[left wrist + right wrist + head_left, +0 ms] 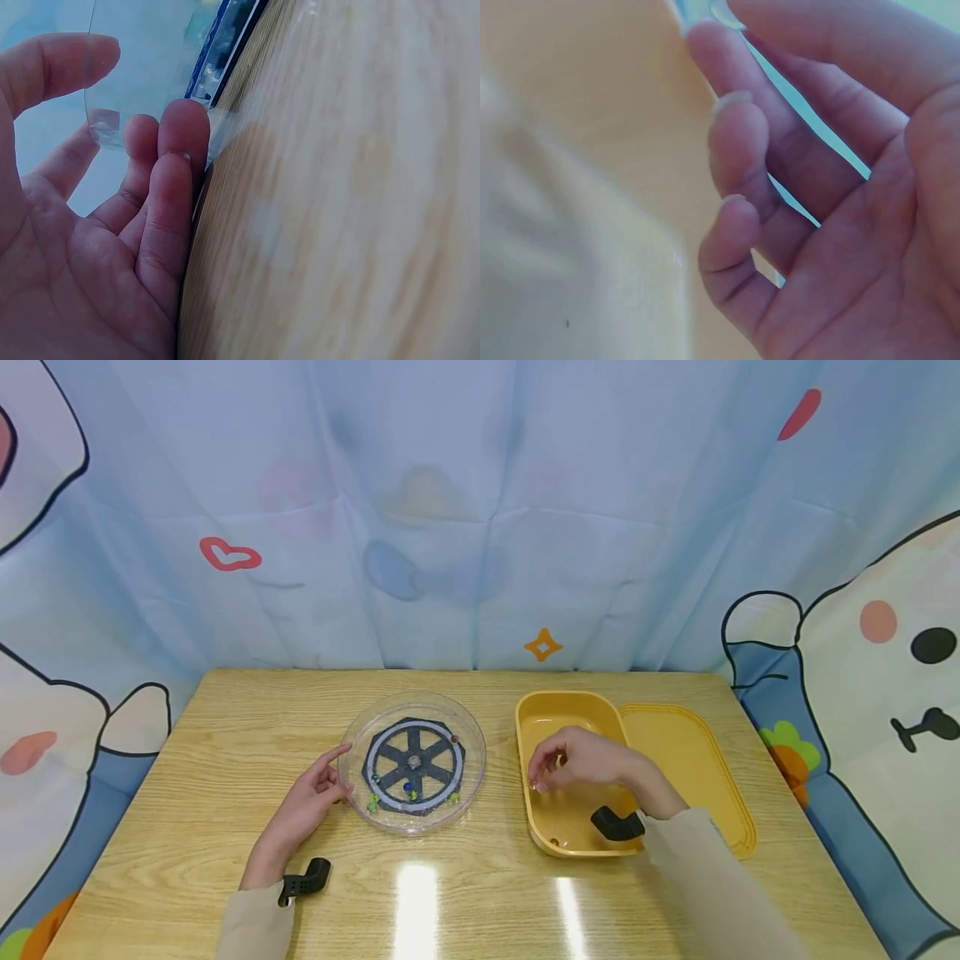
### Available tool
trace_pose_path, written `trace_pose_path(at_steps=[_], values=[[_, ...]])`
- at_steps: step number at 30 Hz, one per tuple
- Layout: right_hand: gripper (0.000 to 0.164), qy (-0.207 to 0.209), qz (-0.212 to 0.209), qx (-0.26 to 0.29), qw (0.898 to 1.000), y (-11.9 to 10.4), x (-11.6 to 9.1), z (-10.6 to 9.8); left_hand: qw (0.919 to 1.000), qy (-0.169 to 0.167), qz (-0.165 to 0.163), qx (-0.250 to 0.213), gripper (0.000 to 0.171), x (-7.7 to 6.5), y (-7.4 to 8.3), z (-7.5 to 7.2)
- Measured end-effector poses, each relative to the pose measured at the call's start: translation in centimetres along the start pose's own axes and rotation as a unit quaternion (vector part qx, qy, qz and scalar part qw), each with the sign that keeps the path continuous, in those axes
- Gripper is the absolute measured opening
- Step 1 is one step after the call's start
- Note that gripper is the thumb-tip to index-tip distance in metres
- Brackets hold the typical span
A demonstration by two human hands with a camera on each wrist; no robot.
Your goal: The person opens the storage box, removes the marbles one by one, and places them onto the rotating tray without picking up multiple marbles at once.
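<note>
A clear round dish (pixel 480 777) holds a dark ring with spokes and several small coloured marbles. My left hand (pixel 313 797) holds its left side, thumb and fingers spread along the wall; in the left wrist view, the fingers (pixel 180 135) are bent beside the wall, near the tabletop. My right hand (pixel 577 758) is over the yellow bin (pixel 531 810), fingers curled, thumb and fingertips together. A small shiny clear marble (pixel 534 787) shows at those tips, and a clear bluish glint is between thumb and finger in the right wrist view.
One brown marble (pixel 554 841) lies in the bin's near left corner. The yellow lid (pixel 690 760) lies flat on the wooden table (pixel 187 793), partly under or against the bin's right side. Behind the table hangs a blue printed curtain (pixel 450 527).
</note>
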State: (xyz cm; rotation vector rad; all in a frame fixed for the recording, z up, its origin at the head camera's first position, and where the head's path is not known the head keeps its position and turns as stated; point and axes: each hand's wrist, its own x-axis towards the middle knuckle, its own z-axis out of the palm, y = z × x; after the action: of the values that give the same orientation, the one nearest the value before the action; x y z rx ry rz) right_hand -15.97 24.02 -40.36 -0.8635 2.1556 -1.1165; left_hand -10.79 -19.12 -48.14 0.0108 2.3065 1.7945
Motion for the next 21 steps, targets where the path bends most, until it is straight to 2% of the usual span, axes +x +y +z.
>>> trace_pose_path(at_steps=[10, 16, 21], values=[[0.008, 0.064, -0.001, -0.002, 0.998, -2.1, 1.5, 1.4, 1.0, 0.003, 0.002, 0.009, 0.062, 0.0, -0.3, 0.0], [0.008, 0.086, 0.009, 0.005, 0.996, -3.1, 3.3, 2.6, 1.0, 0.003, 0.001, 0.004, 0.062, 0.1, -0.4, 0.0], [0.008, 0.135, 0.018, -0.011, 0.991, -3.5, 5.1, 3.7, 1.0, 0.002, 0.004, 0.007, 0.062, 0.1, -0.4, 0.0]])
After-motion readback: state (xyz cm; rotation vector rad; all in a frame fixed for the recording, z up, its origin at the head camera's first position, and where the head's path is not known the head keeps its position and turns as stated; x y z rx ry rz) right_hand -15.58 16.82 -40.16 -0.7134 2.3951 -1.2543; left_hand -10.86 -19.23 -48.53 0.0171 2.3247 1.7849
